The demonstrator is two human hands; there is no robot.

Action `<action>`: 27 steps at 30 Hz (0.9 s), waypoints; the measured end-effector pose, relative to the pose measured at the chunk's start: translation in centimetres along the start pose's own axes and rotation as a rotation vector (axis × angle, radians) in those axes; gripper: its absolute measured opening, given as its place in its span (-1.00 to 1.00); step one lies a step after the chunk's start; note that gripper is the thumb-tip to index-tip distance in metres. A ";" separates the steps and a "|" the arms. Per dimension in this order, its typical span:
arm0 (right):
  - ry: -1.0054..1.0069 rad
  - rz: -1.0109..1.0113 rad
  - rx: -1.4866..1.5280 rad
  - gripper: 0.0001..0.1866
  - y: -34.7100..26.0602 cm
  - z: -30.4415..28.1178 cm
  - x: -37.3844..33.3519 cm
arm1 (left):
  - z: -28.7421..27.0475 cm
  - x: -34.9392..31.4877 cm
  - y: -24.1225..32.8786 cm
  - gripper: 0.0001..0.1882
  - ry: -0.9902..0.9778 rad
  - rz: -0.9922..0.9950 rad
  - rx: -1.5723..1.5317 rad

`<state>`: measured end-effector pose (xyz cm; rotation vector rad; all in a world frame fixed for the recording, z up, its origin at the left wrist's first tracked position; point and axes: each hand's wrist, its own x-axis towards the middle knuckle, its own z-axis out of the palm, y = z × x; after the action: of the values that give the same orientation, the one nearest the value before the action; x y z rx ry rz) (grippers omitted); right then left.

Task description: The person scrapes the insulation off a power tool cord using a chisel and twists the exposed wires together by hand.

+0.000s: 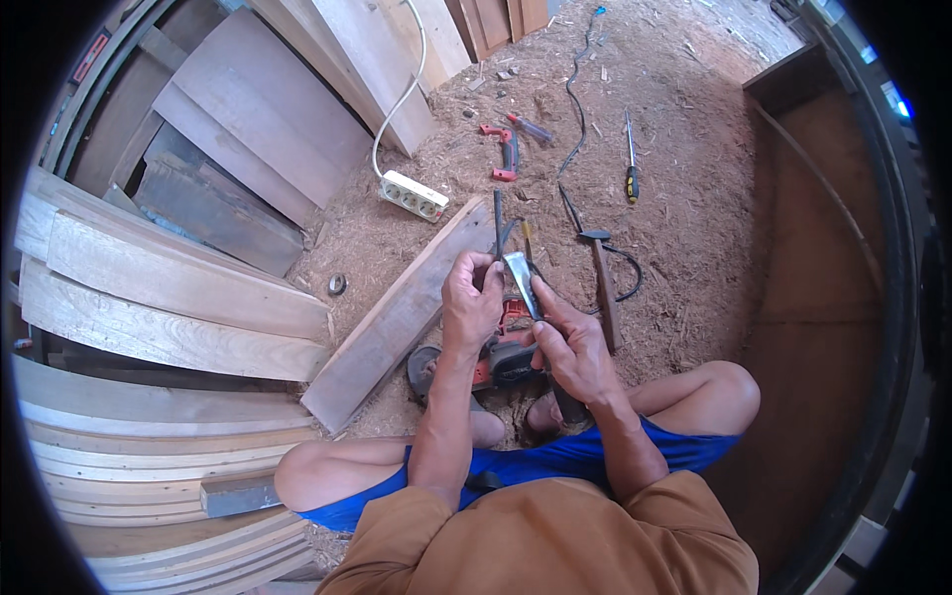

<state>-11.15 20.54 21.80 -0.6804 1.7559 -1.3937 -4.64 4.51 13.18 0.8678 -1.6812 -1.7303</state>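
Note:
My left hand (pixel 470 300) is closed round a thin dark rod (pixel 498 213) that points up and away from me. In my right hand (pixel 577 352) is a flat, shiny metal piece (pixel 521 280), pinched between thumb and fingers; its exact kind is unclear. The metal piece's far end is close beside the rod, and I cannot tell whether they touch. Below both hands, between my feet, lies a red and black power tool (pixel 509 359), partly covered by my hands and forearms. A hammer (pixel 605 288) with a wooden handle lies just right of my right hand.
A plank (pixel 397 315) lies aslant at the left, near a white power strip (pixel 414 196) and a tape roll (pixel 337 285). Farther off are a red and black tool casing (pixel 509 154), a screwdriver (pixel 632 171) and a dark cable (pixel 575 99). Boards (pixel 169 263) stack left.

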 end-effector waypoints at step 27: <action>0.011 -0.025 0.074 -0.38 1.7 1.9 0.3 | 0.7 -0.6 1.4 -0.90 0.098 0.235 0.201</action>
<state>-9.61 19.67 19.89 -0.6579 1.7011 -1.4749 -4.84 5.39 14.63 0.7930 -1.8323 -1.3598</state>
